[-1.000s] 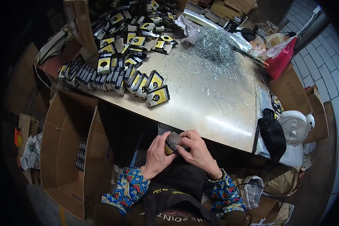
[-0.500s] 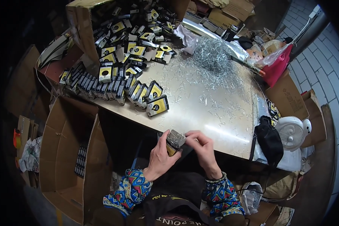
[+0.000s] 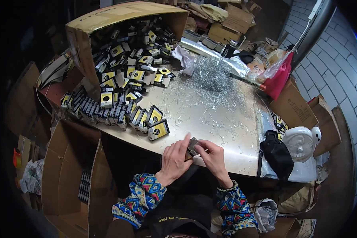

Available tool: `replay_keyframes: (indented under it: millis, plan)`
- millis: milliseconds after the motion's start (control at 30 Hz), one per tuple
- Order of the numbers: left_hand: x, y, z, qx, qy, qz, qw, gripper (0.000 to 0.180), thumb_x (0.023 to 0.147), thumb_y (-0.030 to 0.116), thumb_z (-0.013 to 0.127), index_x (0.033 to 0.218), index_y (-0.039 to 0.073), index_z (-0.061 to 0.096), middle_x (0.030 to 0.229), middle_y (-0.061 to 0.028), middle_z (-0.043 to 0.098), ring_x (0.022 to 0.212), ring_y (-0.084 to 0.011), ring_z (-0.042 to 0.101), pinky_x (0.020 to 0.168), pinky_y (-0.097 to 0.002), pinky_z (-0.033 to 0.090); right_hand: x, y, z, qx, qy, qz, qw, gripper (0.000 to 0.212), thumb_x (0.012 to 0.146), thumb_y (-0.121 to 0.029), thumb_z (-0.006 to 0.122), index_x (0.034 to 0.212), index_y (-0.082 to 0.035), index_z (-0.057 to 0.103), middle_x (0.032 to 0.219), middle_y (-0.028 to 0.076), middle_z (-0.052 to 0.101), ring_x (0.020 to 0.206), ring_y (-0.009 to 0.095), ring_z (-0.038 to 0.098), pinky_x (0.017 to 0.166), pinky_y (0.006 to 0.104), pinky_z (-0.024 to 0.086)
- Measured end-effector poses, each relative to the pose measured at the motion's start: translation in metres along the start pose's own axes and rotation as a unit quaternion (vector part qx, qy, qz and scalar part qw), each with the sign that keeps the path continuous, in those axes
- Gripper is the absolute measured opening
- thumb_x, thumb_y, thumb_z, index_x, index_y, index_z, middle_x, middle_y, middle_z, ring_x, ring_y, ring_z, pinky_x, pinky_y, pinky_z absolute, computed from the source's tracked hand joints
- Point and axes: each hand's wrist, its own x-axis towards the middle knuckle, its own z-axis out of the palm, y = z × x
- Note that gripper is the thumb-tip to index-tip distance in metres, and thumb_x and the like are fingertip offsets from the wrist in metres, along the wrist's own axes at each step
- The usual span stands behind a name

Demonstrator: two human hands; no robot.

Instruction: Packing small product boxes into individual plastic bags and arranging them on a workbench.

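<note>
L hand (image 3: 173, 162) + R hand (image 3: 212, 158) half-closed on sm. box (image 3: 192, 147), carton (image 3: 127, 10) w/ blk/yel. packs (image 3: 117, 50)

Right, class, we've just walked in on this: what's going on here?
The person's left hand grips a small box, with the right hand at its other side, by the table's near edge. Beyond lies a heap of thin silvery metal pieces. To the left, black-and-yellow boxes stand in a row, with more heaped in a large carton.

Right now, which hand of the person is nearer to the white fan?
The right hand. The white fan stands off to its right; the left hand is farther away, on the right hand's left side.
</note>
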Motion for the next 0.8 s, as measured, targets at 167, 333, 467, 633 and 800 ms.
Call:
replay_keyframes:
  millis: [167, 333, 467, 633, 800]
  plan:
    - [0.011, -0.007, 0.014, -0.020, -0.004, -0.096, 0.995, 0.077, 0.071, 0.015, 0.074, 0.138, 0.000, 0.038, 0.110, -0.0210, 0.058, 0.096, -0.0397, 0.059, 0.083, -0.0451, 0.047, 0.016, 0.009, -0.006, 0.210, 0.143, 0.004, 0.967, 0.013, 0.089, -0.006, 0.067, 0.100, 0.001, 0.071, 0.082, 0.006, 0.070, 0.067, 0.010, 0.062, 0.058, 0.0222, 0.049]
    - [0.019, -0.012, 0.022, -0.005, -0.029, -0.110, 0.994, 0.074, 0.072, 0.015, 0.073, 0.135, -0.001, 0.039, 0.112, -0.0225, 0.057, 0.099, -0.0406, 0.059, 0.087, -0.0446, 0.047, 0.021, 0.006, -0.013, 0.063, 0.030, -0.043, 0.997, 0.015, 0.088, -0.008, 0.068, 0.100, 0.000, 0.071, 0.081, 0.008, 0.071, 0.066, 0.011, 0.065, 0.059, 0.0240, 0.050]
    - [0.024, -0.026, 0.036, -0.052, 0.069, -0.142, 0.986, 0.077, 0.071, 0.015, 0.074, 0.137, -0.001, 0.037, 0.113, -0.0219, 0.056, 0.101, -0.0393, 0.058, 0.086, -0.0453, 0.046, 0.033, 0.020, -0.016, -0.182, 0.215, -0.116, 0.953, 0.023, 0.088, -0.016, 0.071, 0.105, 0.000, 0.070, 0.084, 0.008, 0.070, 0.079, 0.016, 0.067, 0.064, 0.0253, 0.052]
    - [0.023, -0.019, 0.033, 0.027, -0.001, -0.021, 0.999, 0.084, 0.073, 0.019, 0.077, 0.142, 0.001, 0.033, 0.129, -0.0201, 0.049, 0.121, -0.0353, 0.046, 0.103, -0.0441, 0.036, 0.044, 0.029, -0.014, -0.057, 0.096, -0.063, 0.992, 0.019, 0.088, -0.013, 0.068, 0.103, -0.002, 0.070, 0.084, 0.011, 0.071, 0.077, 0.020, 0.069, 0.070, 0.0299, 0.055]
    - [0.016, -0.043, -0.005, 0.300, 0.075, -0.028, 0.951, 0.067, 0.083, 0.024, 0.067, 0.140, 0.003, 0.040, 0.136, -0.0162, 0.045, 0.130, -0.0309, 0.039, 0.110, -0.0512, 0.025, 0.048, 0.049, -0.033, -0.018, 0.111, -0.008, 0.994, 0.017, 0.086, -0.013, 0.068, 0.094, 0.002, 0.071, 0.083, 0.013, 0.072, 0.075, 0.018, 0.069, 0.067, 0.0292, 0.053]
